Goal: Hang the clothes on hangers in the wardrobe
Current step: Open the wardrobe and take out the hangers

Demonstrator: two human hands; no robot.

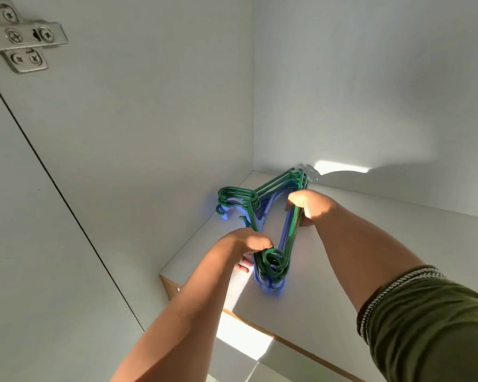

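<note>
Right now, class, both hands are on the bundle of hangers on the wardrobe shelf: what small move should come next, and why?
Probably lift the stack of hangers off the shelf and draw it out. The left hand grips it near the looped ends, the right hand holds the far side, and no hanger is separated or carrying clothes yet.

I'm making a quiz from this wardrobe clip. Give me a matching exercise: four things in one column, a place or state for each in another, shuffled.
Things:
1. green hangers
2. blue hangers
3. hinge
4. sleeve

Descriptions:
A. top left, screwed to the panel
B. on the right arm
C. bottom of the stack on the shelf
D. top of the stack

Pairs: 1-D, 2-C, 3-A, 4-B
</note>
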